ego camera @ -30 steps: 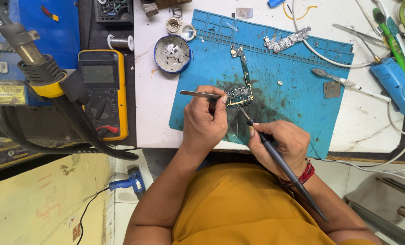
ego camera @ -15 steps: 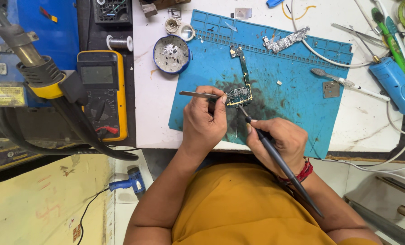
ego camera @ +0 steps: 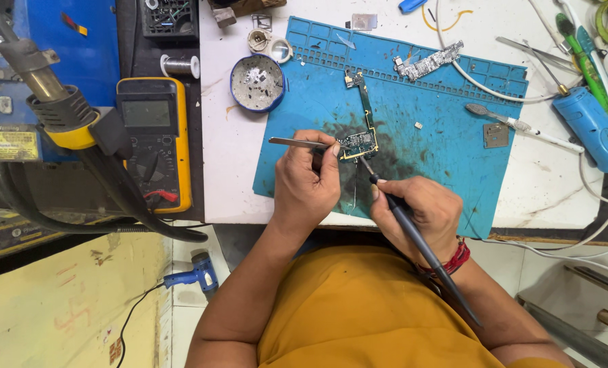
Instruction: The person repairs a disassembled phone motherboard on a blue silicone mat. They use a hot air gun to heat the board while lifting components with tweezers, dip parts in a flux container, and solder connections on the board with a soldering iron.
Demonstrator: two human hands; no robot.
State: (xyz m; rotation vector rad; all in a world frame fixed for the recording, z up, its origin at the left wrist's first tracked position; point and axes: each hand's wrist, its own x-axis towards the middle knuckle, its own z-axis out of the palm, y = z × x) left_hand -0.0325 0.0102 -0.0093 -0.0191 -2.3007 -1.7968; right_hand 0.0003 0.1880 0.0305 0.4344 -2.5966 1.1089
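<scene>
A small green circuit board (ego camera: 360, 142) with a long narrow strip lies on a blue work mat (ego camera: 440, 146). My left hand (ego camera: 305, 182) grips metal tweezers (ego camera: 297, 143) whose tips rest at the board's left edge. My right hand (ego camera: 419, 212) holds a black soldering iron (ego camera: 413, 238) like a pen, its tip touching the board's lower right corner. The iron's handle runs back over my wrist, which wears a red thread band (ego camera: 454, 259).
A second board piece (ego camera: 429, 61) lies at the mat's top. A round tin (ego camera: 257, 83), a yellow multimeter (ego camera: 155, 140), a hot-air gun nozzle (ego camera: 52, 102), a blue tool (ego camera: 593, 129), a white brush (ego camera: 522, 126) and cables surround the mat.
Almost nothing differs. My right hand has shifted very slightly with the iron; the tweezers and board stay where they were.
</scene>
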